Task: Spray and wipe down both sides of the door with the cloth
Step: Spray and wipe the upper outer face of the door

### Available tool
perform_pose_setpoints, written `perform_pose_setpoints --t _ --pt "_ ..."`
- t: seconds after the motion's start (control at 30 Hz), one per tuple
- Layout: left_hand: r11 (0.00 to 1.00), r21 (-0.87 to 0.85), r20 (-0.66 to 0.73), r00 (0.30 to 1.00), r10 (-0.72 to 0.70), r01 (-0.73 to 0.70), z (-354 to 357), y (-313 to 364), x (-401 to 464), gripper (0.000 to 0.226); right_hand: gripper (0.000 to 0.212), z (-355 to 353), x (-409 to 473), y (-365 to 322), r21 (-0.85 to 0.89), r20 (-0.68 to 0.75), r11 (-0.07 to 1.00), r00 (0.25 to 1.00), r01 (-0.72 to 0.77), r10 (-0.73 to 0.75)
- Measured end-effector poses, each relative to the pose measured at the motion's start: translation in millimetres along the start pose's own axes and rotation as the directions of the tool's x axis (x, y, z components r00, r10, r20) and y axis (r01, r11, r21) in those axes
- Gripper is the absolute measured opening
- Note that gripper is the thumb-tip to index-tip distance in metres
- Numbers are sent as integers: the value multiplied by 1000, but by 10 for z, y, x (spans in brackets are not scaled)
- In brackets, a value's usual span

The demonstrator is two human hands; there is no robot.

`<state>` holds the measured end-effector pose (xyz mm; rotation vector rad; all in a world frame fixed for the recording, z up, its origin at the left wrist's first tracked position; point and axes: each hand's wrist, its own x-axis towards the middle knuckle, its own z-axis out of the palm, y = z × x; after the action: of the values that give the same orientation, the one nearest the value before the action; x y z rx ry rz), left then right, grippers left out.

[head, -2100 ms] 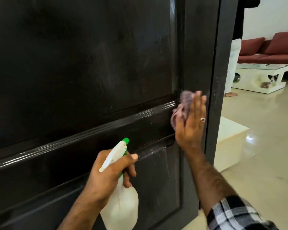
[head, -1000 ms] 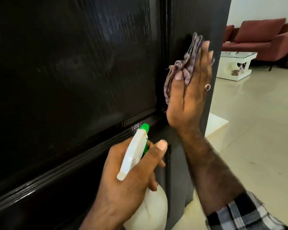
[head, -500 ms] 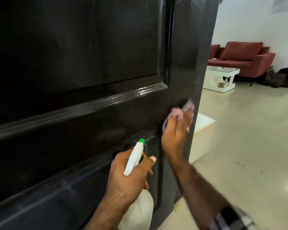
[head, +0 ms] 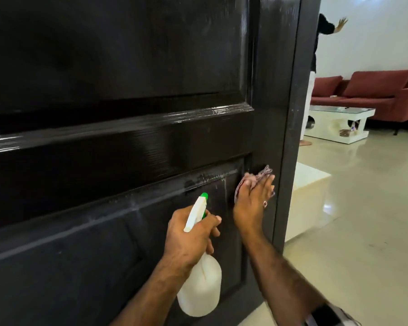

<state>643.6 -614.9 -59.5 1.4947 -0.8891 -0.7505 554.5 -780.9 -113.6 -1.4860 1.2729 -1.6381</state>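
Door (head: 127, 74): dark, glossy, panelled; fills the left and centre of the view, its free edge to the right. Wet streaks show on the moulding just above the lower panel.

Right hand (head: 253, 203): flat, fingers together, palm toward the door's right stile beside the lower panel. Ring on one finger.

Cloth (head: 265, 171): pinkish, bunched; pressed between the right palm and the door, its folds showing past the fingertips and thumb side.

Left hand (head: 188, 236): wrapped round the neck of the spray bottle (head: 201, 288), forefinger over the trigger. Bottle white, green nozzle aimed at the lower panel, body hanging below the fist, clear of the door.

Beyond the edge: red sofa (head: 372, 92), white coffee table (head: 337, 121), pale floor (head: 362, 220).
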Motion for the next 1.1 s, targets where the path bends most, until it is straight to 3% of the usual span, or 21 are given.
perform_pose_setpoints --t 0.17,0.27,0.4,0.5,0.63,0.7,0.83,0.93,1.1 --pt "998 -37 -80 996 -44 41 -403 -2 -270 34 62 10 -15 -450 -17 -95 949 944 315 -315" --pt "997 -71 -72 997 -9 4 -717 26 -451 22 59 -24 -50 -394 -213 -215 946 933 244 -289" --pt "998 -60 -127 991 -34 27 -1180 48 -718 32 67 93 -271 -595 -224 -185 968 971 108 -151" --pt "995 -98 -133 991 -3 -11 -1548 75 -899 16 66 199 -501 -695 -292 -205 939 948 180 -245" --pt "995 -96 -206 977 -50 30 -1965 11 -1083 43 56 289 -864 -855 -302 -204 900 901 315 -384" --pt "994 -105 -211 976 -44 22 -2101 -16 -1137 45 54 346 -1016 -946 -294 -159 866 873 404 -461" --pt "994 -105 -270 962 -42 14 -2421 -27 -1319 43 52 529 -1462 -1144 -213 -135 879 878 427 -459" --pt "985 -162 -301 954 11 -63 -2727 35 -1479 14 36 654 -1868 -1264 -153 -108 784 779 601 -618" --pt "987 -103 -431 899 71 -127 -3215 -17 -1787 14 34 1064 -2778 -1571 -63 123 576 580 815 -806"
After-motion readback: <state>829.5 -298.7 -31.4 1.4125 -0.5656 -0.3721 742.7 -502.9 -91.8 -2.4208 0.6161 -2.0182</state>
